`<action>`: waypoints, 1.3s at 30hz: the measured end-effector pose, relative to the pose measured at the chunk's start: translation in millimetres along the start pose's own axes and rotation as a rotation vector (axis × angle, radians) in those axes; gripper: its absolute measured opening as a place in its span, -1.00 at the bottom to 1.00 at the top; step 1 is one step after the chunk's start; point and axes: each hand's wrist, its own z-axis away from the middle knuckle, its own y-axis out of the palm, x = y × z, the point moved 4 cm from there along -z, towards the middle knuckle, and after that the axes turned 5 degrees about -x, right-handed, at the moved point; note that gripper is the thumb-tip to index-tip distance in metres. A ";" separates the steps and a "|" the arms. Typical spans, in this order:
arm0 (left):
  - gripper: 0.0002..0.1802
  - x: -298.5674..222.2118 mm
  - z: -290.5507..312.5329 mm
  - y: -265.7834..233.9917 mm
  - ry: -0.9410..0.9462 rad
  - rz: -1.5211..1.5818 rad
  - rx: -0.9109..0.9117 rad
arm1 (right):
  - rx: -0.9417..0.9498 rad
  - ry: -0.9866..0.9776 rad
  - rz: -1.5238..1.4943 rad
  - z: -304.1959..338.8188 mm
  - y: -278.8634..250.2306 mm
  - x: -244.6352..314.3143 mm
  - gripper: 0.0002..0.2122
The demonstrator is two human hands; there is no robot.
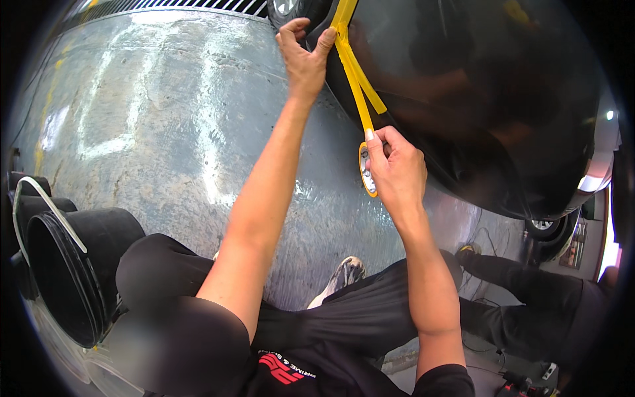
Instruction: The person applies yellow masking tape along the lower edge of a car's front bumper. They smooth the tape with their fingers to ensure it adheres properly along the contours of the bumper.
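Note:
A glossy black car body [463, 99] fills the upper right. Yellow masking tape [343, 26] runs along its edge, with a second strip forking off down the panel. My left hand [307, 63] is at the upper end of the tape, thumb against the tape by the panel edge and fingers spread apart from it. Lower down, my right hand [400, 165] grips a roll of masking tape [366, 173], thumb and fingers closed at the stretched strip. That strip runs taut from the roll up to the panel. The fingers behind the roll are partly hidden.
Black buckets [79, 264], one with a pale handle, stand at the left. A wheel [286, 8] is by my left hand, another wheel [544, 228] at the right. Another person's legs [522, 284] are at lower right, near cables. A floor grate [218, 8] lies at the top.

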 end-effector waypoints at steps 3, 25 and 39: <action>-0.04 18.3 -6.3 0.6 -0.185 0.123 0.172 | -0.006 -0.036 0.051 2.4 -1.2 3.2 -0.70; 0.78 -85.8 10.5 -20.7 0.356 -0.362 0.683 | -0.038 0.028 0.072 -6.9 -20.2 6.9 -0.71; 0.82 -69.2 26.4 -22.4 0.301 -0.405 0.644 | 0.691 0.084 -0.538 61.5 -16.9 42.5 -0.76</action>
